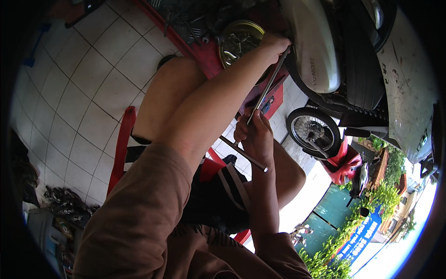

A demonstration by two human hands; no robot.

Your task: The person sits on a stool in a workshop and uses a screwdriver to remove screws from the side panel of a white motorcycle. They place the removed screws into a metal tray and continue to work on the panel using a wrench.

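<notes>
A long steel T-handle wrench (268,88) slants between my hands, with its shaft running up to the white motorcycle (317,51). My right hand (255,132) is closed round the shaft near the crossbar, which sticks out on both sides below the fingers. At the far end of the shaft, my left hand (276,45) is curled closed by the motorcycle's lower side, its fingers pressed at the rod. The wrench's tip and what it meets are hidden there. Just left of that hand sits a round tin (224,51) with a yellowish rim, holding small metal parts.
A red metal stand (202,58) with tools on its tray (179,21) is beyond my knees. White tiles (104,76) cover the floor at left. A red motorcycle (341,165) with a spoked wheel (313,132) stands at right. Dark parts (67,202) are piled at lower left.
</notes>
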